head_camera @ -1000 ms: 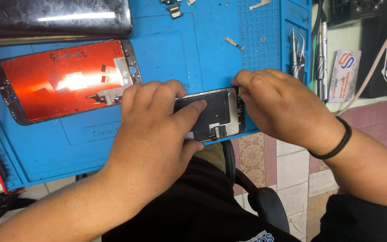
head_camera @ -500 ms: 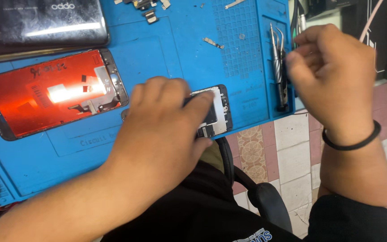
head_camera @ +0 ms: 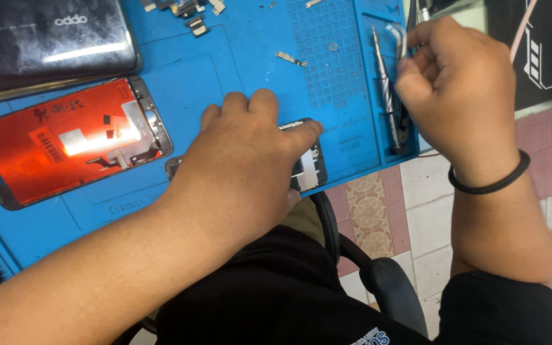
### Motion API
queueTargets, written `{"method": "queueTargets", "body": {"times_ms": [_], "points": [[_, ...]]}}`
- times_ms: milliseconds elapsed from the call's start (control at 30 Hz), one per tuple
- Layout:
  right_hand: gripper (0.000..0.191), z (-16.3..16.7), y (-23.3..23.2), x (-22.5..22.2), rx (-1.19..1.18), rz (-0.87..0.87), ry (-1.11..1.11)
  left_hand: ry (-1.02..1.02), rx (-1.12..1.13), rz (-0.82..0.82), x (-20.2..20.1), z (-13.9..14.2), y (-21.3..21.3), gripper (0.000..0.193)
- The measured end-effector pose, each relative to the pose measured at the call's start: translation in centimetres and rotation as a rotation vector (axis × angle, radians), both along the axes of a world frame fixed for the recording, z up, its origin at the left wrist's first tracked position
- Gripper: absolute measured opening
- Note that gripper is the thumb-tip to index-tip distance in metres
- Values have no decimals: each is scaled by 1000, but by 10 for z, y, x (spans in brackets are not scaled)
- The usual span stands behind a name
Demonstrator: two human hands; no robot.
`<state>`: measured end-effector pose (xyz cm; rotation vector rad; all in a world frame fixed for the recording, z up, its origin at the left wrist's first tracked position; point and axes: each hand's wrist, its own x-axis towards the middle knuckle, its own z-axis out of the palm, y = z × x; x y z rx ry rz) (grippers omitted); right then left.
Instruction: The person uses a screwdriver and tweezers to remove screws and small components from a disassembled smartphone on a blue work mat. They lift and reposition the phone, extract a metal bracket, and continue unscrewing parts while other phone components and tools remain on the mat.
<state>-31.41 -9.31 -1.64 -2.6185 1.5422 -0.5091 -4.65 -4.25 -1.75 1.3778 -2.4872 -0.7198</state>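
My left hand point(head_camera: 244, 160) lies palm down over an opened dark phone point(head_camera: 308, 169) at the front edge of the blue work mat point(head_camera: 237, 70) and holds it there; only the phone's right end with metal plates shows. My right hand point(head_camera: 461, 83) is raised over the mat's right edge, fingers closed on a thin silver tool point(head_camera: 398, 35) whose bent end sticks out to the left. It wears a black band on the wrist. A slim screwdriver point(head_camera: 384, 89) lies in the mat's tool slot just below that hand.
A detached screen panel point(head_camera: 65, 140) with a red glowing back lies on the mat's left. A dark phone point(head_camera: 46, 38) rests at the top left. Small metal parts point(head_camera: 289, 59) are scattered along the top. A black chair point(head_camera: 384, 281) and tiled floor point(head_camera: 372, 204) are below.
My right hand left the phone, went up and right to the tool slot and closed on the silver tool. My left hand stayed on the phone.
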Motion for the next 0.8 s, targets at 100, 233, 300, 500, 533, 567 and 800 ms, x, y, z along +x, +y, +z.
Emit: {"method": "queueTargets", "body": {"times_ms": [100, 233, 300, 500, 533, 567, 800], "points": [[21, 7, 9, -6, -114, -36, 59, 5, 52, 12, 2, 0, 2, 69], [18, 29, 32, -3, 24, -15, 10, 82, 12, 35, 6, 0, 4, 72], [17, 30, 45, 8, 105, 32, -21, 104, -11, 54, 7, 0, 6, 77], [14, 19, 62, 35, 362, -9, -179, 129, -37, 62, 6, 0, 7, 77], [14, 18, 62, 37, 358, -7, -173, 131, -28, 65, 6, 0, 7, 76], [15, 17, 62, 38, 355, -6, -166, 135, -18, 68, 6, 0, 7, 75], [14, 16, 58, 42, 369, 15, -165, 133, -31, 75, 5, 1, 7, 74]]}}
